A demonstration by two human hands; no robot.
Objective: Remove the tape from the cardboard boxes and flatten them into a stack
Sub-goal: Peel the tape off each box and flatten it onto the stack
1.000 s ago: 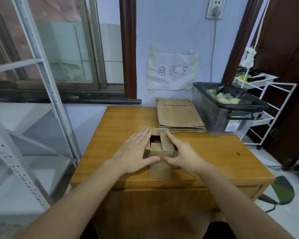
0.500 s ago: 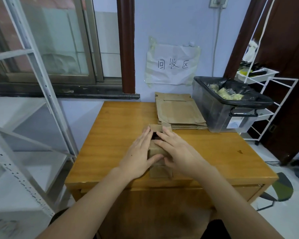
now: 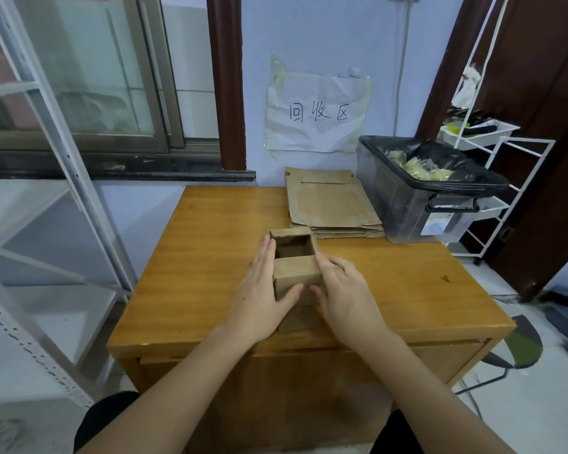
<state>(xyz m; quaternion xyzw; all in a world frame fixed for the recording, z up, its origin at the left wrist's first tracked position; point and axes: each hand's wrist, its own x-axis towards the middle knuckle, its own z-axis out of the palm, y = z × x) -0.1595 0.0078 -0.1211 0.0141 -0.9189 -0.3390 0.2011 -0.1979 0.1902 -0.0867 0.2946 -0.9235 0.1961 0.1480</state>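
Observation:
A small brown cardboard box [image 3: 297, 273] stands on the wooden table [image 3: 210, 257] near its front edge, its top open and the dark inside showing. A flap lies flat on the table in front of it. My left hand [image 3: 263, 303] presses flat against the box's left side with its thumb on the front face. Against the right side rests my right hand [image 3: 348, 299], its thumb also at the front. A stack of flattened cardboard boxes [image 3: 332, 204] lies at the back of the table, against the wall.
A dark plastic bin [image 3: 417, 204] lined with a black bag, scraps inside, stands at the table's back right. A white wire rack [image 3: 492, 139] is beyond it. A white metal shelf frame [image 3: 63, 158] stands left of the table, and a chair [image 3: 522, 345] at the right.
My hands have slid from the top of the box out to its two sides. The top flaps are no longer pressed down and the opening now shows.

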